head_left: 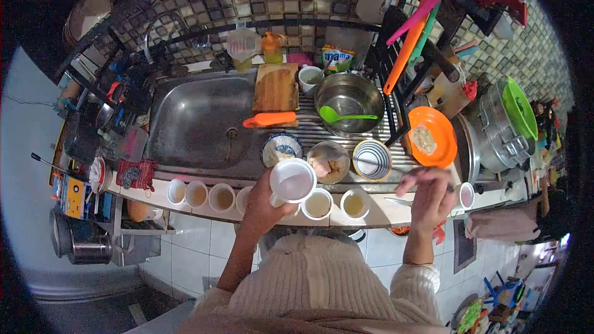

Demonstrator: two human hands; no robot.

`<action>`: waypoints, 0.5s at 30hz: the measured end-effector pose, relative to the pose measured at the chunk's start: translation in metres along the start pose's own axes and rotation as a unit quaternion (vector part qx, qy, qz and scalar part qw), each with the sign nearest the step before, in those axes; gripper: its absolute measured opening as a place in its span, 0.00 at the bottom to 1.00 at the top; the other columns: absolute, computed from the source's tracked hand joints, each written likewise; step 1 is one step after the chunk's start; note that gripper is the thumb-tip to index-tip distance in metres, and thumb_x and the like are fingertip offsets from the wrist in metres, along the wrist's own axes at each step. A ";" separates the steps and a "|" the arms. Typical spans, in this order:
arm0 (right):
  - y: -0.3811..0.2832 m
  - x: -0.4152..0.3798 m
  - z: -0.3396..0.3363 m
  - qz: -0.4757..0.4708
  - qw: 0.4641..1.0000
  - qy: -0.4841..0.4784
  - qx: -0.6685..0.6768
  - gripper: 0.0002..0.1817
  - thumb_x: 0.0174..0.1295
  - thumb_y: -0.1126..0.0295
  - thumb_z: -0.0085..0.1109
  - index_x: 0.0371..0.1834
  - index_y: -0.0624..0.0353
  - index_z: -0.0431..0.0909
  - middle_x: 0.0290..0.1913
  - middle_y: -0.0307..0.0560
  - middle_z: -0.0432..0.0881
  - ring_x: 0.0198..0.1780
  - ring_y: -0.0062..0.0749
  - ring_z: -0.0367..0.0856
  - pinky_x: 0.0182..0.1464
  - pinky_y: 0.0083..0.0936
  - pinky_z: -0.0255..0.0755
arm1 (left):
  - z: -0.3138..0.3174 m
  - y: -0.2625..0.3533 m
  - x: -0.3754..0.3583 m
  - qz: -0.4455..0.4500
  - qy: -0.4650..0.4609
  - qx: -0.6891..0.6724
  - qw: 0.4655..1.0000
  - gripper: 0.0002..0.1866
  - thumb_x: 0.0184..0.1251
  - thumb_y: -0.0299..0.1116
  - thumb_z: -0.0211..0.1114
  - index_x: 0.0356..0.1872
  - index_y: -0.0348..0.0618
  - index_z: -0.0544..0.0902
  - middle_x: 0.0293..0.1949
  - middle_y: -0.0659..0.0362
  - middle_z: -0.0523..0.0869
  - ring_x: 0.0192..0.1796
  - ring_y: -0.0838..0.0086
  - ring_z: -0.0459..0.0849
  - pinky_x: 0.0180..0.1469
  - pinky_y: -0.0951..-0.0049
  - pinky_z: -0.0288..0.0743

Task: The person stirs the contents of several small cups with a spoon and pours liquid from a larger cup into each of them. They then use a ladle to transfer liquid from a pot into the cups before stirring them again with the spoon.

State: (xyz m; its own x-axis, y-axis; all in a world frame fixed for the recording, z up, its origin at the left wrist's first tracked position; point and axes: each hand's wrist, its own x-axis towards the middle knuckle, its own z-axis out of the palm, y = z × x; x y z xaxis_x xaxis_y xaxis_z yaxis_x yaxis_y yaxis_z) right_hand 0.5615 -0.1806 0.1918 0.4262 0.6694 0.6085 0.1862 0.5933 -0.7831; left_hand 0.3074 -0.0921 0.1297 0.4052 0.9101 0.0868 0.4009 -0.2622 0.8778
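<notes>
My left hand [267, 201] grips a white cup [293, 176], raised over the counter's front edge with its mouth facing up toward me. On both sides of it, small white cups [317, 204] holding yellowish liquid stand in a row along that edge. My right hand [431, 193] hovers over the counter's right part, fingers apart and nothing in them. Below it to the left lies a thin blade-like utensil [399, 201]; another white cup [466, 195] stands to its right. Just behind the raised cup are a blue-patterned bowl [272, 146], a bowl with a pinkish piece [339, 164] and a striped bowl [372, 162].
A steel sink [185, 117] is at left. On the rack stand a wooden board [276, 83], an orange-handled utensil [270, 119] and a steel pot [328, 89] with a green spoon [348, 115]. An orange plate [442, 151] and a large steamer pot [495, 130] are at right.
</notes>
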 end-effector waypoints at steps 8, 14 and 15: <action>-0.034 0.003 0.019 -0.210 0.892 -0.345 -0.204 0.11 0.48 0.65 0.63 0.32 0.58 0.80 0.31 0.43 0.80 0.27 0.30 0.81 0.27 0.23 0.76 | 0.011 0.004 -0.007 0.031 -0.045 -0.013 0.998 0.39 0.39 0.30 0.72 0.57 0.40 0.63 0.50 0.49 0.75 0.55 0.58 0.74 0.55 0.61 0.67; -0.034 0.004 0.038 -0.213 0.839 -0.412 -0.283 0.10 0.45 0.66 0.65 0.29 0.55 0.76 0.27 0.38 0.77 0.27 0.26 0.79 0.27 0.22 0.75 | 0.016 0.002 -0.013 0.083 -0.051 -0.025 0.995 0.39 0.39 0.34 0.75 0.55 0.40 0.64 0.51 0.49 0.74 0.54 0.58 0.74 0.55 0.62 0.67; -0.035 0.004 0.041 -0.211 0.842 -0.425 -0.256 0.10 0.46 0.66 0.65 0.28 0.56 0.76 0.27 0.37 0.76 0.27 0.26 0.79 0.26 0.22 0.75 | 0.013 0.010 -0.013 0.065 -0.074 -0.012 0.995 0.39 0.38 0.35 0.75 0.55 0.40 0.65 0.51 0.49 0.74 0.54 0.59 0.74 0.55 0.62 0.67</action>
State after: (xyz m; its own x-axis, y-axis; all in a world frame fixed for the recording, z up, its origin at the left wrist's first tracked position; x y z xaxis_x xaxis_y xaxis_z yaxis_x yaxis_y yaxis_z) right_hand 0.5207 -0.1804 0.2270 -0.5212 0.6543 0.5479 0.6117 0.7341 -0.2948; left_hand 0.3167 -0.1111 0.1307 0.5694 0.8115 0.1315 0.3184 -0.3652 0.8748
